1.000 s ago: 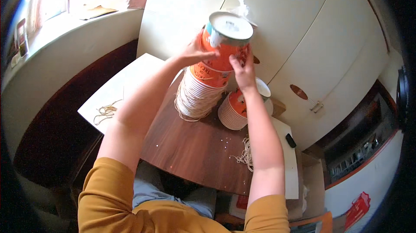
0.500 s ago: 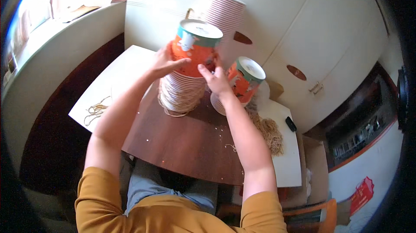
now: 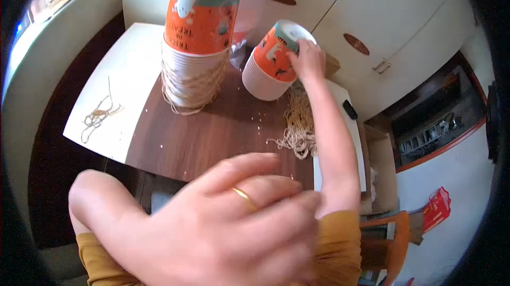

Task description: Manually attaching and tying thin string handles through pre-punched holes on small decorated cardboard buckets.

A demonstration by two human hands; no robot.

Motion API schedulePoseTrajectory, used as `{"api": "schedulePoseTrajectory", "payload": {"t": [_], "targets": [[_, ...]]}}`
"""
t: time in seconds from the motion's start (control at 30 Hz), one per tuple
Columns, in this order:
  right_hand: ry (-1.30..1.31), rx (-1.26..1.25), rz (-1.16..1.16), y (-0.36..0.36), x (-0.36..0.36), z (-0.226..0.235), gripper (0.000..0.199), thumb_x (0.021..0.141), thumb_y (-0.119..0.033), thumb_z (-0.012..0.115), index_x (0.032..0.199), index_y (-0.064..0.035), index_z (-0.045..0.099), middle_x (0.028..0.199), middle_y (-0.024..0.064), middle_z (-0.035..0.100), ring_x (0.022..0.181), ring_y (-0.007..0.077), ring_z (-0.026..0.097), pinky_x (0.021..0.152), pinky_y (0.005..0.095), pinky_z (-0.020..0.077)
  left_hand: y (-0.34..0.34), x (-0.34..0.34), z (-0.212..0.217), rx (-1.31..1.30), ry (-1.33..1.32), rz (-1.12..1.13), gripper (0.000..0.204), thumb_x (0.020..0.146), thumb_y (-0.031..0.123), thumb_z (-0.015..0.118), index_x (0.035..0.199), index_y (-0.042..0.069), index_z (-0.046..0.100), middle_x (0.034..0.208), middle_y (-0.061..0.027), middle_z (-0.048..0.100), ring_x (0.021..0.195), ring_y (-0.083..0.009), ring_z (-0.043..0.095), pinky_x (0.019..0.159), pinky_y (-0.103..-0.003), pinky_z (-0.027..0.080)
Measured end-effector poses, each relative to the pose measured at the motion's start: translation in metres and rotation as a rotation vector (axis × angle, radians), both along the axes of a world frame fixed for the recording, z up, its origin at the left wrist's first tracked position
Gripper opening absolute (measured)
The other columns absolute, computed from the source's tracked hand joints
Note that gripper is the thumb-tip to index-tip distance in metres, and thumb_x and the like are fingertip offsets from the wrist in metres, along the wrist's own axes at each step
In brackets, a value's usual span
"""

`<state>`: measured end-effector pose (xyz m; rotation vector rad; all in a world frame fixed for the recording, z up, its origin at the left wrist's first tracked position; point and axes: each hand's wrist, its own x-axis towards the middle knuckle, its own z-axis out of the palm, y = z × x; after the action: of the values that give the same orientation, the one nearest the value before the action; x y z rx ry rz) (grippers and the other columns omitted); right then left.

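Note:
A tall stack of upside-down paper tubs (image 3: 199, 25), the top one orange and green, stands at the table's left-middle. Beige string (image 3: 186, 81) loops round its lower, pale part. My right hand (image 3: 308, 62) reaches far forward and grips the top of a shorter, tilted stack of paper tubs (image 3: 273, 55), thumb on the side and fingers over the base rim. Close in front of me my left hand (image 3: 234, 217), with a gold ring, is raised across the table's near edge. Its fingers are loosely bent, slightly apart and blurred; nothing shows in them.
A heap of beige string (image 3: 300, 126) lies beside my right forearm. Loose string (image 3: 98, 116) lies on the white left part of the table (image 3: 119, 47). A black object (image 3: 350, 109) sits at the right edge. White cabinets (image 3: 404, 20) stand behind; a wooden chair (image 3: 398, 238) is at right.
Both hands have left the tall stack, which now stands with the orange tub on top. My right hand has moved right onto the shorter stack; my left has come back toward me.

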<state>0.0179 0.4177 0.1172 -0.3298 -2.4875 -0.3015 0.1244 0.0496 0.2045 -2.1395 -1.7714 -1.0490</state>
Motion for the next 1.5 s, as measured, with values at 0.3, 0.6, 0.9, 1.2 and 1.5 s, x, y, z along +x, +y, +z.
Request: {"api": "schedulePoseTrajectory", "payload": {"t": [0.3, 0.6, 0.9, 1.2, 1.5], "targets": [[0.216, -0.391, 0.162, 0.072, -0.028, 0.042, 0.024, 0.075, -0.024, 0.074, 0.085, -0.0039, 0.066, 0.083, 0.0139, 0.068, 0.076, 0.0255, 0.066, 0.067, 0.0364, 0.0509, 0.065, 0.059, 0.01, 0.517, 0.065, 0.011, 0.017, 0.079, 0.028, 0.056, 0.085, 0.012, 0.061, 0.083, -0.0008, 0.056, 0.08, -0.0181, 0.057, 0.075, -0.036, 0.044], [0.659, -0.257, 0.387, 0.071, 0.046, 0.178, 0.045, 0.082, -0.031, 0.074, 0.109, 0.0034, 0.061, 0.094, 0.0061, 0.066, 0.084, 0.009, 0.06, 0.076, 0.0227, 0.0473, 0.012, 0.042, -0.026, 0.476, 0.342, 0.305, 0.056, 0.091, 0.059, 0.046, 0.118, 0.013, 0.061, 0.127, 0.0039, 0.052, 0.099, -0.0226, 0.058, 0.092, -0.044, 0.052], [0.503, -1.828, 0.535, -0.021, 0.166, -0.05, 0.038, 0.096, -0.028, 0.049, 0.124, -0.0025, 0.056, 0.119, 0.009, 0.06, 0.102, 0.0187, 0.06, 0.085, 0.0339, 0.0507, 0.004, -0.049, -0.129, 0.122, -0.651, 0.456, 0.037, 0.084, 0.015, 0.068, 0.115, -0.001, 0.058, 0.093, -0.0078, 0.059, 0.078, -0.0142, 0.059, 0.073, -0.028, 0.049], [0.379, -2.613, 0.445, -0.116, 0.183, -0.174, 0.045, 0.097, -0.024, 0.046, 0.135, -0.0002, 0.041, 0.132, 0.0177, 0.05, 0.118, 0.028, 0.053, 0.095, 0.0433, 0.05, 0.023, -0.092, -0.149, -0.063, -1.229, 0.344, 0.049, 0.084, 0.018, 0.069, 0.126, -0.002, 0.053, 0.105, -0.0076, 0.063, 0.092, -0.0119, 0.058, 0.082, -0.028, 0.048], [0.128, -2.795, 0.262, -0.169, 0.212, -0.19, 0.03, 0.093, -0.017, 0.058, 0.119, -0.0019, 0.056, 0.111, 0.013, 0.063, 0.094, 0.0295, 0.064, 0.079, 0.0416, 0.0546, 0.006, -0.078, -0.164, -0.018, -0.904, 0.764, 0.049, 0.076, -0.007, 0.051, 0.123, 0.002, 0.057, 0.098, -0.0133, 0.066, 0.061, -0.0068, 0.05, 0.056, -0.024, 0.044]]}}
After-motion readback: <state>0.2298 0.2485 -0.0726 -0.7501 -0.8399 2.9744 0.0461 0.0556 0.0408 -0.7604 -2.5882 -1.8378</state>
